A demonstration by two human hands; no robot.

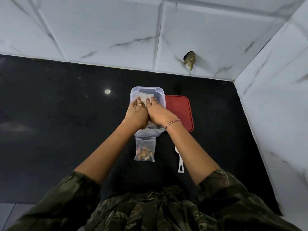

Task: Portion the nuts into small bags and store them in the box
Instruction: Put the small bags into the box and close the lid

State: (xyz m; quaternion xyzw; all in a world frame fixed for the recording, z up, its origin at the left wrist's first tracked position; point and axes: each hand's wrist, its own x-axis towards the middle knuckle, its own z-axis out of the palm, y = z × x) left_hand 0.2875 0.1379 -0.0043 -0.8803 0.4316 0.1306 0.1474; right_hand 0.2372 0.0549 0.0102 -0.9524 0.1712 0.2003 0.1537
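From the head view, I see both hands laid side by side over the clear box (133,90) in the middle of the black worktop (66,130). The left hand (137,112) and right hand (158,112) lie flat. Their fingers (138,100) are stretched out straight and close together, pressing down on a small bag (144,95) that lies inside the box. They curl around nothing.

A second filled bag (145,150) lies on the worktop just in front of the box, with nuts (144,153) gathered at its near end and its zip end towards the box. The red lid (180,112) lies flat against the box's right side, and a white scoop (180,161) rests near the right forearm.

I judge these bags to be light, limp and slick. The thin film will crumple and slide under a grip, and the loose nuts will shift to whichever end hangs lowest. I would take the waiting bag by its stiffer zip strip, pinching across the width so the weight hangs below. I would lay it flat rather than drop it, and press gently, since hard pressure could crack the nuts or pop the seal.
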